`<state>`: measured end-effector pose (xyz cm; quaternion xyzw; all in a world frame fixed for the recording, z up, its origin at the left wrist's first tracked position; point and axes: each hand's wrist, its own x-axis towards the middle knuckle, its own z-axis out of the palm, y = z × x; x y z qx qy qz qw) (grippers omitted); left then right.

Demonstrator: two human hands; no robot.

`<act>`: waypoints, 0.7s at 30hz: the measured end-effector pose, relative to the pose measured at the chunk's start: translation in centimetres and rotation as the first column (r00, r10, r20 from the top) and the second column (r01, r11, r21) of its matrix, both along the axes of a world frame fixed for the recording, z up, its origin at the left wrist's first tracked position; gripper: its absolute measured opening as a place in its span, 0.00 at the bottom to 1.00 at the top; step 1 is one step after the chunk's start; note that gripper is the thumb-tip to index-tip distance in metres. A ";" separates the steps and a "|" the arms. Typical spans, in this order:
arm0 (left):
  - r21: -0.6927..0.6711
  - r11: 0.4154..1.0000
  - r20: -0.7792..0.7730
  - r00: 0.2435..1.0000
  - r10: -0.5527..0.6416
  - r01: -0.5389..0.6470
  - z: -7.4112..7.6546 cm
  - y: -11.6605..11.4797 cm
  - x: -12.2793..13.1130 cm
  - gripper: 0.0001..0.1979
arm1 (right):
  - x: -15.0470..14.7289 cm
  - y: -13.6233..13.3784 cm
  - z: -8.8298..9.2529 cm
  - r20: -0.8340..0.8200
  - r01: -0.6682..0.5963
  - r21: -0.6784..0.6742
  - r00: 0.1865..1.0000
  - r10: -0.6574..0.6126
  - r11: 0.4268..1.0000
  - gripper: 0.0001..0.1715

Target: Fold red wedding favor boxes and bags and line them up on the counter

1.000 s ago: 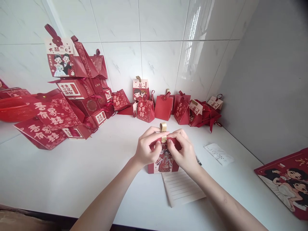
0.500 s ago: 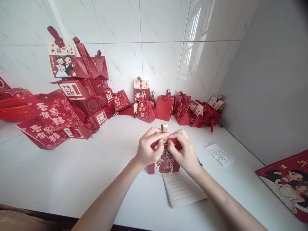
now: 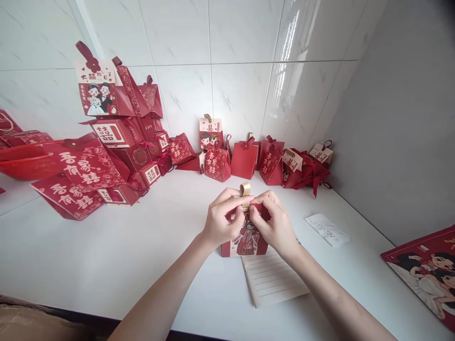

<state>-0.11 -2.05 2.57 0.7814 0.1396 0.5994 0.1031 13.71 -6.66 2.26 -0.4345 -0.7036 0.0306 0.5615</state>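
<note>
A red gift box (image 3: 247,240) with a printed couple in traditional dress stands upright on the white table in front of me. From its top rises a gold ribbon loop (image 3: 245,190). My left hand (image 3: 224,217) pinches the top edge on the left of the ribbon, index finger stretched across it. On the other side, my right hand (image 3: 273,219) grips the same top edge with thumb and fingers. Both thumbs press on the front face just below the ribbon. My fingers hide part of the box's top.
A lined notepad (image 3: 275,279) lies partly beneath my right forearm. To its right are a white paper slip (image 3: 327,229) and a red illustrated bag (image 3: 426,272). Stacked red boxes (image 3: 119,158) stand at left beside a red basin (image 3: 28,163); more boxes (image 3: 244,160) line the tiled wall.
The whole view has shifted slightly, so everything sits a little farther right. My hands keep nearly the same hold on the box's top.
</note>
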 end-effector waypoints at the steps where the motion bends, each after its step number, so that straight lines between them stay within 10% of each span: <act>1: 0.002 1.000 0.001 1.000 0.000 0.000 0.0 0.0 0.0 0.15 | 0.0 0.0 0.1 0.003 0.002 -0.006 1.000 -0.002 1.000 0.06; 21: 0.012 1.000 -0.008 1.000 -0.009 0.009 -0.1 0.2 -0.1 0.13 | -0.3 -0.2 -0.2 0.015 0.034 0.039 0.999 -0.035 0.999 0.06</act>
